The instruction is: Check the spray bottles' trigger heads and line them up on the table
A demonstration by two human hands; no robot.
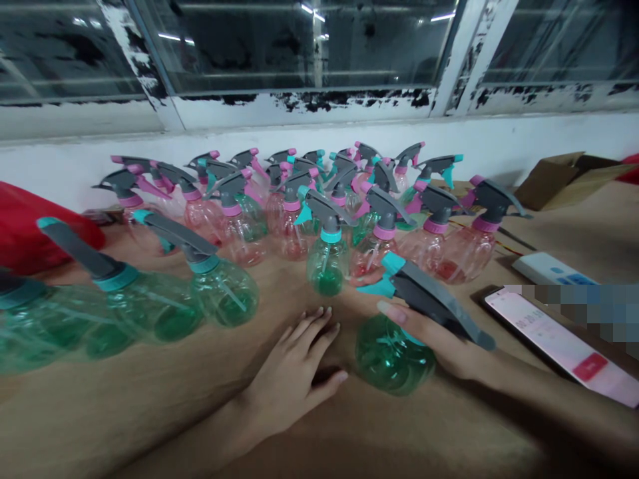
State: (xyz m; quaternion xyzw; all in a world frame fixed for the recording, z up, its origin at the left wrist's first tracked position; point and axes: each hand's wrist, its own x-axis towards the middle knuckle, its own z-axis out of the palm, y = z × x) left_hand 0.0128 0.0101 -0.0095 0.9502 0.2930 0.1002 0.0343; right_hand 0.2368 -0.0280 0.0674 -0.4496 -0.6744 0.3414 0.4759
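My right hand is wrapped round the neck of a green spray bottle with a grey and turquoise trigger head. The bottle leans a little, its nozzle pointing up and left. Palm down with the fingers stretched out, my left hand rests at the tabletop left of that bottle and holds nothing. Just beyond both hands stands another green spray bottle with a turquoise collar. On the left, a row of green bottles includes one nearest my left hand. My right fingers partly hide the held bottle's neck.
Several pink spray bottles crowd the back of the brown table before a white wall. At right lie a phone with a lit screen, a white box-like item and an open cardboard box. Something red sits at left.
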